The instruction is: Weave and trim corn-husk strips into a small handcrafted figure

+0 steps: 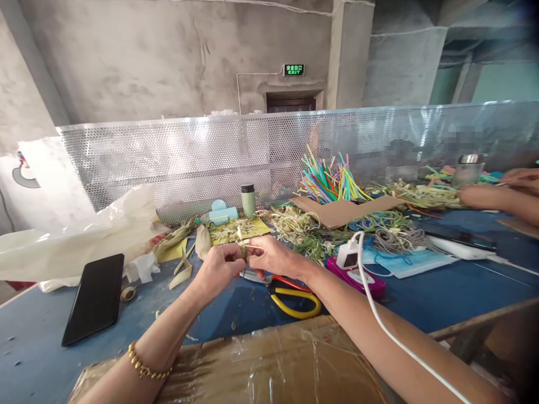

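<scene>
My left hand and my right hand meet over the middle of the blue table. Fingers and thumbs of both are closed on a small pale-green husk bundle with a whitish tip. A thin pale strand sticks out by the right fingertips; most of the bundle is hidden by the fingers. Just below my right hand lie scissors with one yellow and one red handle, their blades partly covered by the hand. Dry husk pieces are scattered to the left of my left hand.
A black phone and clear plastic sheeting lie left. Behind stand a green cup, colourful pipe cleaners and perforated metal screen. A purple power strip sits right, its white cable crossing my forearm. Another person's hand works far right.
</scene>
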{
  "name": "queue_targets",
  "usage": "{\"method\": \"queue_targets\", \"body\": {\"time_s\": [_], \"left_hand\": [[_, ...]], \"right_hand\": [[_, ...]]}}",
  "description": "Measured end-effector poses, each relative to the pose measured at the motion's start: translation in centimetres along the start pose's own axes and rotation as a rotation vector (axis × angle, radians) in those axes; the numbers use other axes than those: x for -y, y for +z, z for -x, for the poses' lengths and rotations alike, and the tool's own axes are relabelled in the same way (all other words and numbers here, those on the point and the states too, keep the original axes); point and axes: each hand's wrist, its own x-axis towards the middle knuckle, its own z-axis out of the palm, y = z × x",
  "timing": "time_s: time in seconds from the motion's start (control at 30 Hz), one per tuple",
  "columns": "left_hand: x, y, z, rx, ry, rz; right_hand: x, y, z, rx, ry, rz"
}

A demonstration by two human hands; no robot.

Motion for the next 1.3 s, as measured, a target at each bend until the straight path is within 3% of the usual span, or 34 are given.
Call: {"method": "queue_targets", "body": {"time_s": [0.27, 0.5, 0.73, 0.93, 1.3], "left_hand": [[-0.2, -0.2, 0.0, 0.014, 0.019, -0.043], [0.3, -0.2, -0.4, 0.038, 0.003, 0.127], [0.1, -0.1, -0.4, 0.01, -0.021, 0.085], [0.0, -0.1, -0.3, -0.092, -0.069, 0.208], [0.2, 0.0, -0.5, -0.113, -0.081, 0.249]], "right_hand": [[0.0, -0.2, 0.1, 0.04, -0.02, -0.039], [0.2, -0.6, 0.2, -0.004, -0.037, -0.049], [0.3, -0.7, 0.3, 0.018, -0.031, -0.002], [0.4, -0.2, -0.3, -0.067, -0.02, -0.087], [0.3, 0.3, -0.4, -0.132, -0.02, -0.073]]}}
